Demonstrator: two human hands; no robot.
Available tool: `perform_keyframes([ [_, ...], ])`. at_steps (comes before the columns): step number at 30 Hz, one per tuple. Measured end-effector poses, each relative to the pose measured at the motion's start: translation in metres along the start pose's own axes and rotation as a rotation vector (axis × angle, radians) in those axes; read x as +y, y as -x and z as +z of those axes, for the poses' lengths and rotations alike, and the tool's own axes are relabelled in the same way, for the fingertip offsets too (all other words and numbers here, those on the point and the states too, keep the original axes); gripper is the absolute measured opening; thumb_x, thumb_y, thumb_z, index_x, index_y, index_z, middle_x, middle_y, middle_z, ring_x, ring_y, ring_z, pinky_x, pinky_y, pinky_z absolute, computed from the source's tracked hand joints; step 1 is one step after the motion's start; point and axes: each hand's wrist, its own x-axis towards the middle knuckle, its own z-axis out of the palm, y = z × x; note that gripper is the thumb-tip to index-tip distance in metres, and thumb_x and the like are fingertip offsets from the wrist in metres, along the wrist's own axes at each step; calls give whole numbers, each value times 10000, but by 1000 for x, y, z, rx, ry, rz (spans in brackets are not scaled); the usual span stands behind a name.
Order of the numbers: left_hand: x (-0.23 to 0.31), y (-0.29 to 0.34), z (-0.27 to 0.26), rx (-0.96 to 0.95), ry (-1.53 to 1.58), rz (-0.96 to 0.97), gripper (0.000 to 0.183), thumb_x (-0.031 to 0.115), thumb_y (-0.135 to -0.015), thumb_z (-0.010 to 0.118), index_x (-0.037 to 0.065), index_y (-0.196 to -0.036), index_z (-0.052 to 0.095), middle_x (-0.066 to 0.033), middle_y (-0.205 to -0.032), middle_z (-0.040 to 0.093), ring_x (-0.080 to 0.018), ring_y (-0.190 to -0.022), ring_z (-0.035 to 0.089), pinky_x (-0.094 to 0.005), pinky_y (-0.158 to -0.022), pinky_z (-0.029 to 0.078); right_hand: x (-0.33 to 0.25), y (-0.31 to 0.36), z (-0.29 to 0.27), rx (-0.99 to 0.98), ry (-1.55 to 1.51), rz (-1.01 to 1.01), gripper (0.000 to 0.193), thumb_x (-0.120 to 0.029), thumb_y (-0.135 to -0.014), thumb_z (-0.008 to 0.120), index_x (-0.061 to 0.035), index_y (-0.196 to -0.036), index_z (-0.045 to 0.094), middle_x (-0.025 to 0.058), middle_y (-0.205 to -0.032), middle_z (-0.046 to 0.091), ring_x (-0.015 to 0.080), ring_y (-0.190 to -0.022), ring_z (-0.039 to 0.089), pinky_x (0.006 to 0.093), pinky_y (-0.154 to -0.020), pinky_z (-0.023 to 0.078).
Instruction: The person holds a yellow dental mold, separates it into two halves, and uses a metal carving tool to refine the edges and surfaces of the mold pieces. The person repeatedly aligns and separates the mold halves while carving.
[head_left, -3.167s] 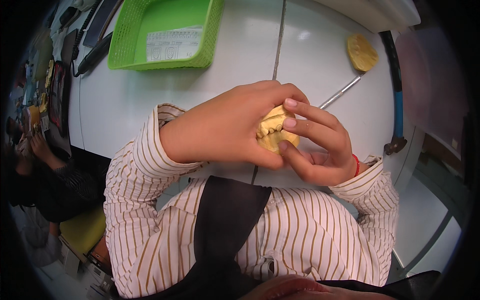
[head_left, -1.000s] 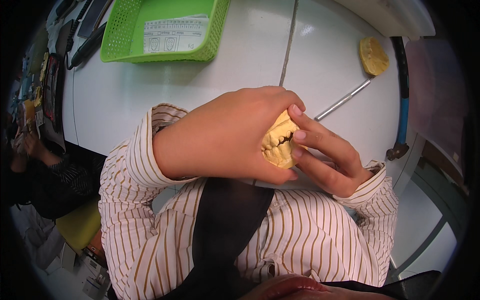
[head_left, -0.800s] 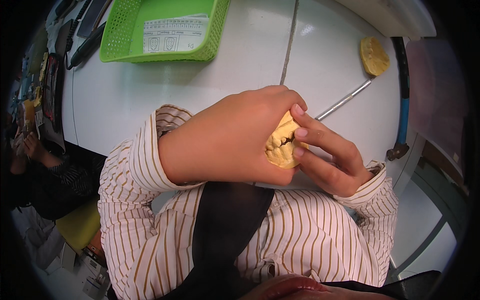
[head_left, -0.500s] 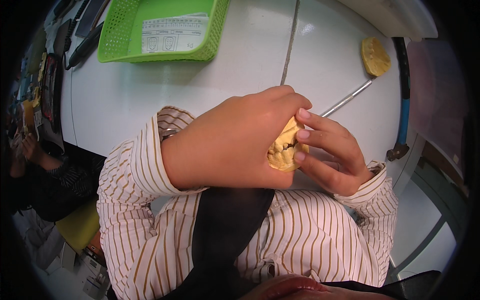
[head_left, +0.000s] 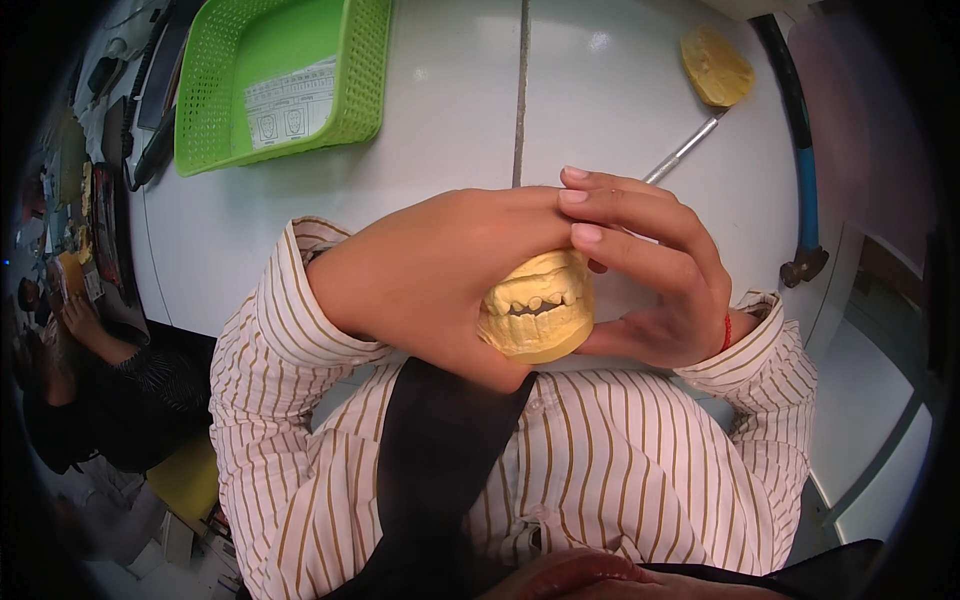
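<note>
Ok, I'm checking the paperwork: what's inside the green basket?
The green plastic basket holds a printed paper form with two small diagrams. Whatever lies beneath the form is covered.

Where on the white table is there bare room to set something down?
The white table is bare between the dark seam and yellow cast, and between the green basket and seam. Crowded: upper right, where cast, silver tool and hammer sit close; centre, where left hand and right hand surround the dental model.
</note>
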Motion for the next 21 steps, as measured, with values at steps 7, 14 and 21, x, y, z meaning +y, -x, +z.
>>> perform_keyframes([
  [7, -1, 1, -1, -27, -47, 20, 631, 175, -532, 783, 47, -1120, 591, -107, -1058, 613, -278, -936, 637, -323, -793, 515, 6, 2, -8, -121, 53, -94, 723, -180, -618, 878, -18, -1217, 507, 176, -1244, 532, 348, -1176, 544, 408, -948, 501],
  [14, -7, 1, -3, -4, 121, 38, 588, 163, -572, 803, 16, -1106, 604, -108, -1074, 640, -255, -997, 630, -349, -840, 507, 5, -1, -5, -76, 16, -104, 716, -155, -615, 878, -32, -1204, 491, 210, -1241, 528, 379, -1181, 538, 414, -936, 520],
  [21, -5, -6, -5, -54, 155, 108, 675, 257, -622, 851, 10, -1191, 583, -137, -1181, 623, -297, -1085, 602, -386, -940, 458, 3, 0, -7, -44, -14, -121, 693, -145, -643, 863, -47, -1187, 444, 217, -1233, 460, 415, -1149, 551, 437, -917, 548],
])
